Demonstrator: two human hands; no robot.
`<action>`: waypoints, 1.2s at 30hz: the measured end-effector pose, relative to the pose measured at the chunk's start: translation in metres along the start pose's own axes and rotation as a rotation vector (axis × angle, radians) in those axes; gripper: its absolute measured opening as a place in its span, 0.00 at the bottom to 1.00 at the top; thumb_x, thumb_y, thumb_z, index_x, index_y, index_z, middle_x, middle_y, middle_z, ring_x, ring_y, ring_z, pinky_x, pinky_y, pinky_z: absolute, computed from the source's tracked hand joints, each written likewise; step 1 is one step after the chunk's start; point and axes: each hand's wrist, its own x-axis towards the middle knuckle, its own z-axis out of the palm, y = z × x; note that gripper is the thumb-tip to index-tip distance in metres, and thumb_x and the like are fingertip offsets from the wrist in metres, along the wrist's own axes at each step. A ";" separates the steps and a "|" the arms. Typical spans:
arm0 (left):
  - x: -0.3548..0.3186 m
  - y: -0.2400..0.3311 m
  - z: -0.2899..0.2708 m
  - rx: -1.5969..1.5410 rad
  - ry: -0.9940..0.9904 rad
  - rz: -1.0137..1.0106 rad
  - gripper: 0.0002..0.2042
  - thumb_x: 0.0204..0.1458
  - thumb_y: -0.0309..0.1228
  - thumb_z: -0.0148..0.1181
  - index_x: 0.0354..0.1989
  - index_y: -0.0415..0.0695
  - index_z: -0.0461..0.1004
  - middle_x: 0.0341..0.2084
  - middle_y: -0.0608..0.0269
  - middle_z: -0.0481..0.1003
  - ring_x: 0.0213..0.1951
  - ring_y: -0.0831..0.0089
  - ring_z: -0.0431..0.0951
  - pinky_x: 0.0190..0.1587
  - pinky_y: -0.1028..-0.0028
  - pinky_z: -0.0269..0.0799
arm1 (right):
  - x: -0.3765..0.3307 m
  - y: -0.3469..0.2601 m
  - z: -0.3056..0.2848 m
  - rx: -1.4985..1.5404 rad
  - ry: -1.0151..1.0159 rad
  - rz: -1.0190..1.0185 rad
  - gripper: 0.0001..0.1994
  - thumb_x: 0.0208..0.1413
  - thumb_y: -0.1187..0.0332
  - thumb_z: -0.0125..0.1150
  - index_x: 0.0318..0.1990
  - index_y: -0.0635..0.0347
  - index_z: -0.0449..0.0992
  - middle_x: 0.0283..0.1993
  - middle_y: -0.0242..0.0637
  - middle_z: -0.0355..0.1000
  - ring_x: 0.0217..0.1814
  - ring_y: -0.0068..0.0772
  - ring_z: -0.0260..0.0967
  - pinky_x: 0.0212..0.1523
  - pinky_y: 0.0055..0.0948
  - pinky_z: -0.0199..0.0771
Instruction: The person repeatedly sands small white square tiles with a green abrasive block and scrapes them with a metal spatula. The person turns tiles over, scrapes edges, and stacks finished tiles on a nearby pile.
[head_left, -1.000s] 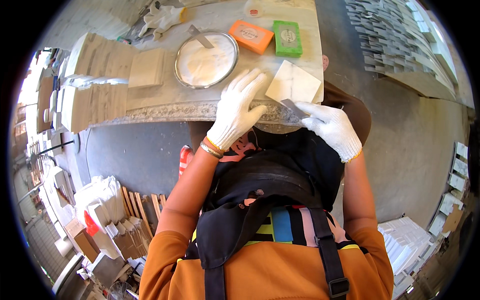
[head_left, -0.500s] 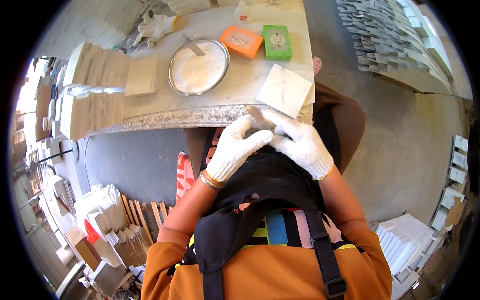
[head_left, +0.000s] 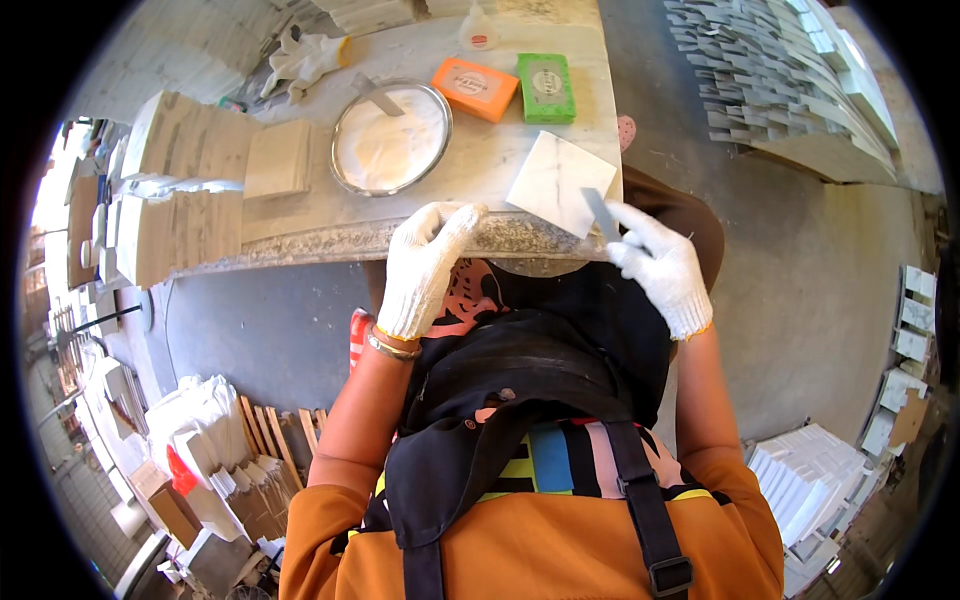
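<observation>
My right hand (head_left: 665, 268), in a white knit glove, grips a flat grey metal scraper blade (head_left: 600, 213). The blade points up and left, over the lower right part of a white marble tile (head_left: 550, 178) near the table's front right corner. My left hand (head_left: 425, 268), gloved too, is by the table's front edge with fingers curled and thumb against them; whether anything is inside cannot be seen. Behind it sits a round metal-rimmed dish (head_left: 390, 150) of white paste, with another flat metal blade (head_left: 377, 96) resting in it.
Orange (head_left: 474, 88) and green (head_left: 547, 88) hand-pad blocks lie behind the tile, near a white squeeze bottle (head_left: 478, 30). Stacked tiles (head_left: 185, 225) fill the table's left side. Spare gloves (head_left: 303, 62) lie at the back. More tile stacks (head_left: 810, 475) stand on the floor.
My hands, close together before with a blade between them, have parted. The right moved right with the scraper blade toward the tile; the left moved left along the edge.
</observation>
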 end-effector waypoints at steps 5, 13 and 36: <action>-0.002 0.001 0.013 0.185 -0.099 0.071 0.17 0.63 0.38 0.59 0.46 0.34 0.81 0.37 0.59 0.82 0.41 0.75 0.78 0.49 0.73 0.73 | 0.018 -0.003 -0.003 -0.259 0.077 0.006 0.22 0.54 0.71 0.62 0.58 0.51 0.79 0.36 0.43 0.80 0.34 0.33 0.78 0.40 0.29 0.77; 0.023 -0.010 0.039 0.367 -0.216 0.042 0.19 0.61 0.41 0.58 0.46 0.35 0.81 0.31 0.61 0.81 0.31 0.78 0.77 0.35 0.76 0.74 | 0.029 -0.010 0.012 -0.344 0.084 -0.232 0.20 0.56 0.70 0.61 0.57 0.45 0.81 0.46 0.44 0.80 0.42 0.44 0.80 0.44 0.34 0.79; 0.032 -0.010 0.036 0.313 -0.236 -0.146 0.19 0.62 0.41 0.57 0.49 0.37 0.81 0.38 0.62 0.82 0.32 0.78 0.81 0.32 0.78 0.75 | 0.038 -0.010 0.023 -0.413 0.008 -0.280 0.17 0.59 0.65 0.61 0.56 0.40 0.82 0.43 0.43 0.81 0.38 0.46 0.79 0.41 0.36 0.80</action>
